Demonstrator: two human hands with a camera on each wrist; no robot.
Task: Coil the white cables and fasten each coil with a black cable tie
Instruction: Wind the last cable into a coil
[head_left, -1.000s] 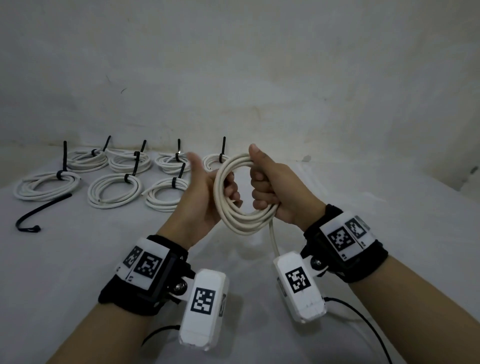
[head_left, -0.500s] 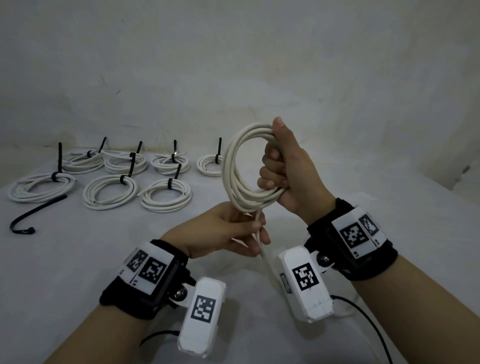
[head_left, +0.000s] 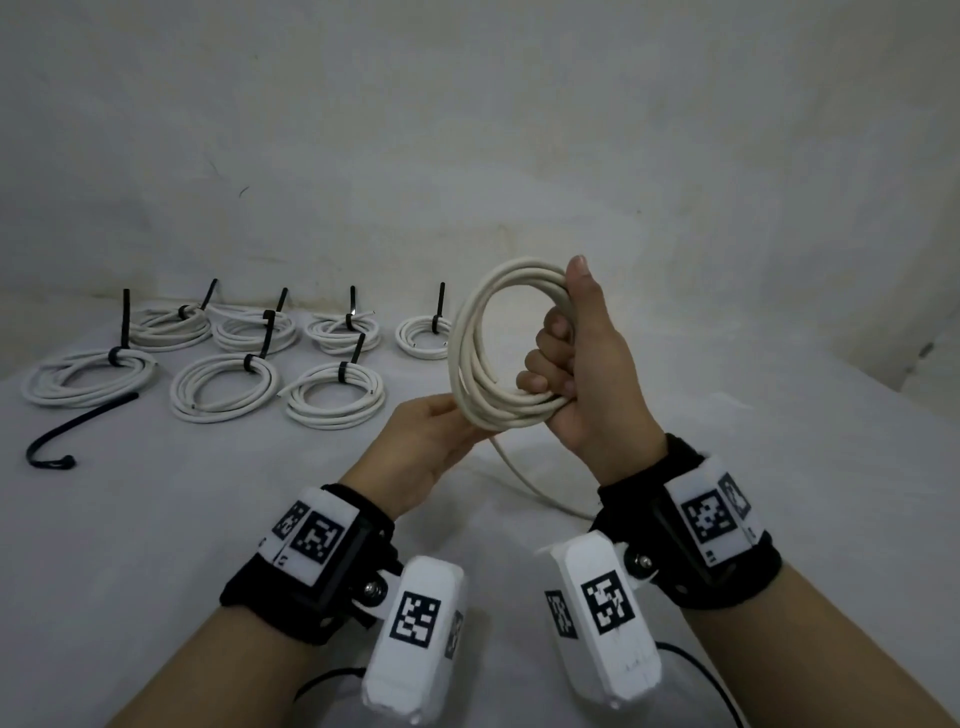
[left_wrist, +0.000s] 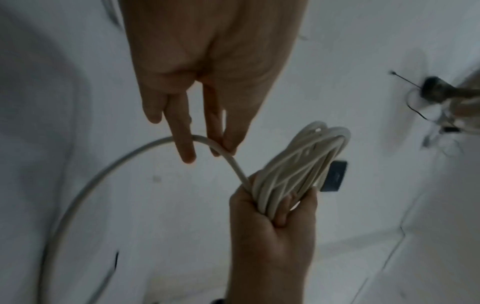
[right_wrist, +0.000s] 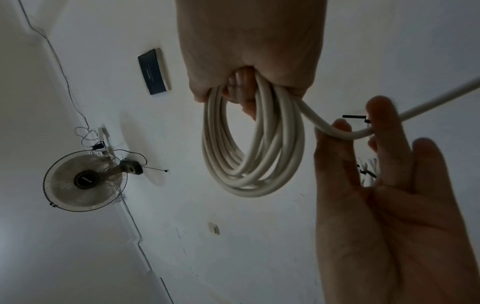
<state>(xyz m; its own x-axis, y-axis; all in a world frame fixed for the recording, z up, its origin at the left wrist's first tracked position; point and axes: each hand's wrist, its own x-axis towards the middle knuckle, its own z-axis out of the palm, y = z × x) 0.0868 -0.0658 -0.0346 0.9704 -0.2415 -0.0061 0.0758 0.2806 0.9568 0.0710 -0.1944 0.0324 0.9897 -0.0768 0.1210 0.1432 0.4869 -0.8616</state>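
My right hand grips an upright coil of white cable in its fist above the white table, thumb up along the loops. The left hand is just below and left of the coil. In the left wrist view its thumb and fingers pinch the loose strand where it leaves the coil. The tail runs down to the table between my wrists. A loose black cable tie, bent into a hook, lies at the far left.
Several white coils fastened with black ties lie in two rows at the back left, near the wall. A black wire trails from the right wrist device. A wall fan shows in the right wrist view.
The right hand lifted the coil higher. The left hand let go of the loops, dropped below them, took the loose strand and now brings it up toward the coil's lower edge.
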